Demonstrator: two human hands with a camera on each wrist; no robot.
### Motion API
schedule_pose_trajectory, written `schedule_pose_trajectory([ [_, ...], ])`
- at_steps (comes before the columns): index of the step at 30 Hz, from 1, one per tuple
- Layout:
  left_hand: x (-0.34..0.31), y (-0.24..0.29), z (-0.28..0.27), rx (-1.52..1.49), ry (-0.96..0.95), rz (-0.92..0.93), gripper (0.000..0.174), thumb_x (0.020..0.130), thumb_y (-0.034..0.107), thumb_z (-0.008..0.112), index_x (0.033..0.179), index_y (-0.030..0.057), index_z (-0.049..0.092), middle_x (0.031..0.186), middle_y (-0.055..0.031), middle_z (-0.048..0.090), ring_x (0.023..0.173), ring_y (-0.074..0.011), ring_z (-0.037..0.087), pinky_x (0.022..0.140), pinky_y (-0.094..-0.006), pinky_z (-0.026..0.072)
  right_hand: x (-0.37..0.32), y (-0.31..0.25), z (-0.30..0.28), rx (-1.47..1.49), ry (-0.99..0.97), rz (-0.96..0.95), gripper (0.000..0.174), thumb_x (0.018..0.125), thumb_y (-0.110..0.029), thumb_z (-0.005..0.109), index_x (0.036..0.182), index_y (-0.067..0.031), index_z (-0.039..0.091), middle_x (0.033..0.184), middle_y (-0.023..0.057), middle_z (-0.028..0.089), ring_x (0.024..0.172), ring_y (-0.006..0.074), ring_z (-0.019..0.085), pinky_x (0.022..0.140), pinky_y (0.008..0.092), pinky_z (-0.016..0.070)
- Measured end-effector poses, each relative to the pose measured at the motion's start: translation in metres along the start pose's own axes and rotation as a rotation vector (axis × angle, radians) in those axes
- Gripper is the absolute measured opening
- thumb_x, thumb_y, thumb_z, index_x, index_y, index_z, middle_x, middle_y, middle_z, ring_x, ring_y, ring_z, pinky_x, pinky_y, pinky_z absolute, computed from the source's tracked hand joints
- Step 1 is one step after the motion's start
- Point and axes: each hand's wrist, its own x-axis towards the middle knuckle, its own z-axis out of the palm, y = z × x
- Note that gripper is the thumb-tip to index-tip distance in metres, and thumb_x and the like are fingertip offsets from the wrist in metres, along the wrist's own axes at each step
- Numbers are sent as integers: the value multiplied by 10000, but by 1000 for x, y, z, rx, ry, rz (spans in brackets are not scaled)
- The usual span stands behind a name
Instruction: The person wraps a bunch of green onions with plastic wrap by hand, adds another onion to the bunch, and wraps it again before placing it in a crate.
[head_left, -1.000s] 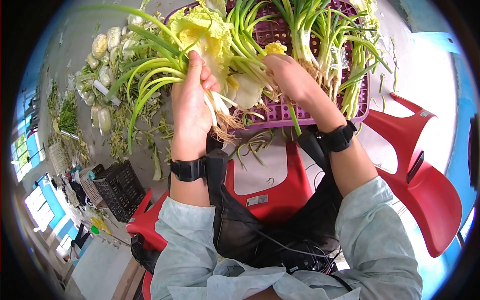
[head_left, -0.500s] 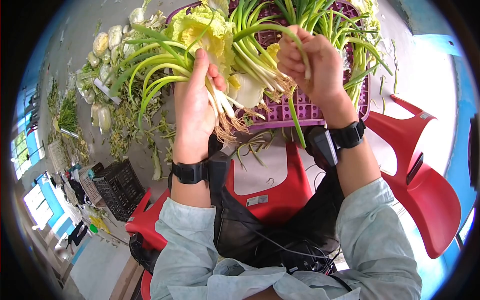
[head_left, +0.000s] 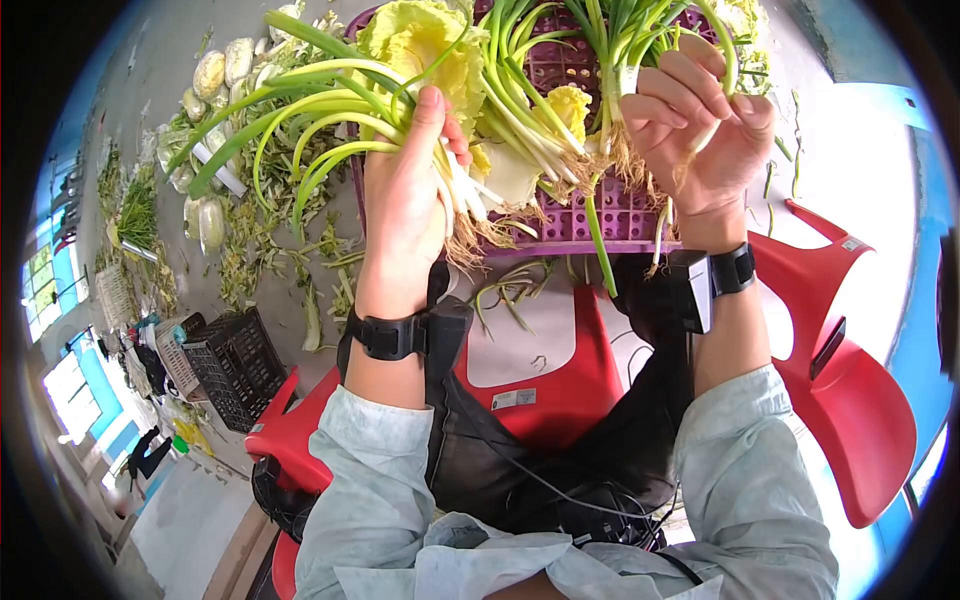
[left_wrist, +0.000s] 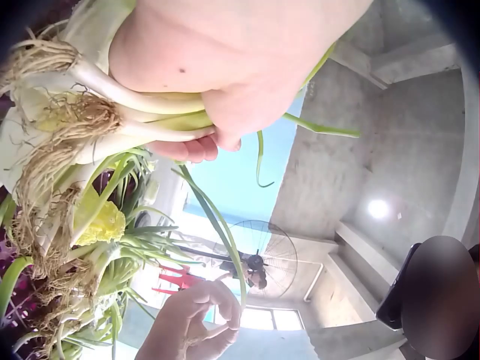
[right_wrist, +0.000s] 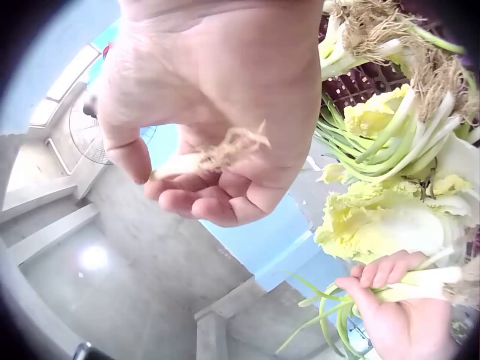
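Observation:
In the head view the left hand (head_left: 407, 205) grips a bunch of green onions (head_left: 458, 190), roots toward the body and green leaves out to the left. The right hand (head_left: 705, 140), raised over the right part of a purple crate (head_left: 585, 225), pinches one green onion (head_left: 694, 142). Its white root end lies across the palm in the right wrist view, the roots (right_wrist: 232, 148) loose above curled fingers. Between the hands, more green onions (head_left: 545, 150) and yellow-green cabbage leaves (head_left: 425, 45) rest on the crate.
Wrapped cabbages (head_left: 210, 75) and loose leaf scraps (head_left: 255, 250) lie on the floor at left. A black crate (head_left: 235, 368) stands lower left. Red chairs (head_left: 855, 400) are at right and below the purple crate, close to the person's legs.
The right hand has come up from among the onions on the crate and moved right, with a single green onion in its fingers. The left hand has shifted slightly right, still gripping its bunch.

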Motion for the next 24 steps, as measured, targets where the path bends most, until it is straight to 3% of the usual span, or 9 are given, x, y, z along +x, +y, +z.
schedule_pose_trajectory([
  [4, 1, -5, 2, 18, -33, 22, 242, 1022, 303, 681, 1001, 66, 636, 821, -24, 603, 709, -126, 572, 662, -279, 480, 0, 12, -3, -106, -45, 74, 212, 843, -165, 666, 1035, -155, 578, 881, -31, 479, 819, 135, 456, 813, 315, 419],
  [7, -3, -4, 7, 76, -42, 53, 247, 1027, 299, 672, 1024, 54, 648, 861, -40, 642, 757, -136, 628, 705, -281, 517, -1, 22, 1, -313, 72, 127, 195, 879, -143, 666, 1053, -142, 577, 904, -15, 481, 830, 153, 459, 825, 331, 430],
  [10, -6, -2, 12, 155, 18, 28, 280, 1017, 319, 683, 1107, 55, 657, 955, -44, 670, 875, -162, 660, 795, -306, 540, 0, 33, -6, -611, 203, 158, 225, 921, -38, 686, 1120, -92, 595, 919, -16, 591, 829, 104, 565, 785, 260, 467],
  [12, -3, -5, 12, 129, -15, 35, 275, 1031, 283, 662, 1143, 32, 649, 976, -75, 694, 894, -171, 695, 794, -308, 564, 1, 42, 0, -875, 299, 220, 263, 917, 19, 703, 1148, -60, 604, 907, -25, 653, 816, 53, 617, 751, 196, 476],
  [15, 0, -10, 14, 72, -39, 53, 285, 1046, 249, 635, 1199, 8, 629, 1026, -108, 710, 922, -188, 717, 825, -326, 586, 3, 55, -10, -1066, 258, 351, 285, 899, -58, 758, 1139, -63, 604, 879, -31, 640, 766, 49, 571, 652, 214, 441],
  [19, -3, -10, 15, 68, 36, 57, 301, 1059, 214, 605, 1251, -17, 604, 1085, -136, 710, 951, -209, 720, 886, -350, 596, 2, 66, -13, -1165, 303, 473, 305, 865, -102, 790, 1105, -64, 604, 829, -31, 613, 731, 49, 539, 610, 220, 400],
  [22, -1, -8, 9, 78, 43, 12, 364, 1039, 260, 631, 1257, -30, 593, 1190, -181, 688, 1097, -262, 685, 1007, -387, 548, 2, 67, -12, -1160, 322, 538, 295, 853, -111, 791, 1077, -67, 603, 805, -26, 597, 721, 52, 531, 602, 223, 389],
  [24, -1, -10, 5, 3, 26, 10, 369, 1042, 267, 623, 1267, -23, 585, 1217, -190, 675, 1129, -269, 670, 1027, -394, 535, 1, 67, -13, -1183, 350, 552, 287, 850, -117, 789, 1062, -69, 601, 796, -22, 593, 714, 54, 528, 595, 228, 386],
])
